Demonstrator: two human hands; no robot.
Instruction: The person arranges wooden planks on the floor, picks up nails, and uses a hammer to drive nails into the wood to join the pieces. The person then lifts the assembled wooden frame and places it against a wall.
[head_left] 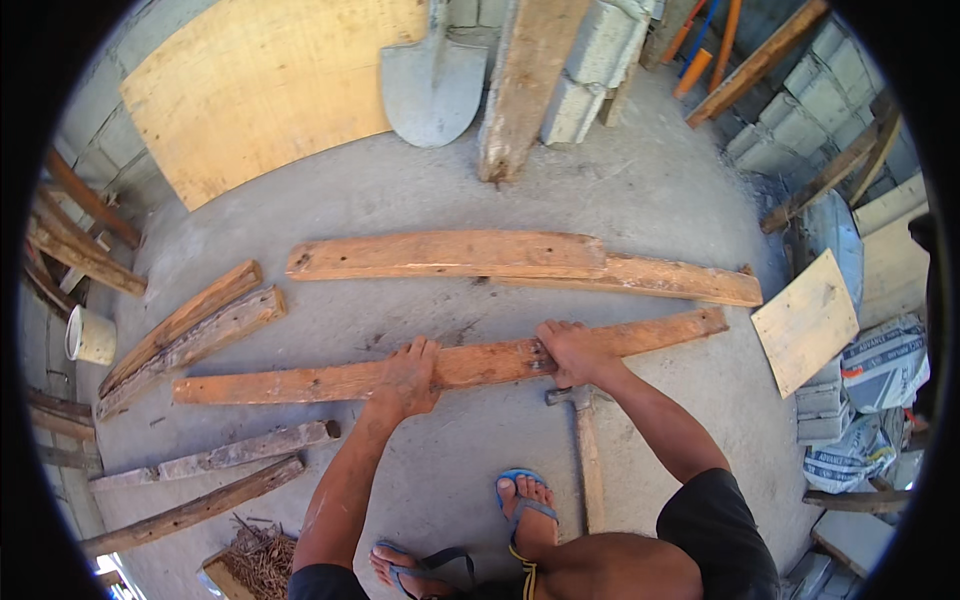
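Observation:
A long reddish-brown wooden plank (490,366) lies across in front of me, its right end angled slightly farther away. My left hand (411,376) grips it left of the middle, fingers over the far edge. Farther right, my right hand (572,352) is closed round the same plank. Just below my right hand is a hammer (588,450), its head close to the plank's near edge and its wooden handle pointing toward me. Beyond the held plank rest two more planks, a wide one (445,254) partly overlapping a narrower one (670,279).
Wooden beams (190,325) lie at left, with more (215,460) nearer me. A box of rusty nails (262,562) sits at lower left. A shovel (433,90), plywood sheet (270,90) and concrete blocks (590,70) stand at the back. A small board (806,322) and sacks (885,365) are right.

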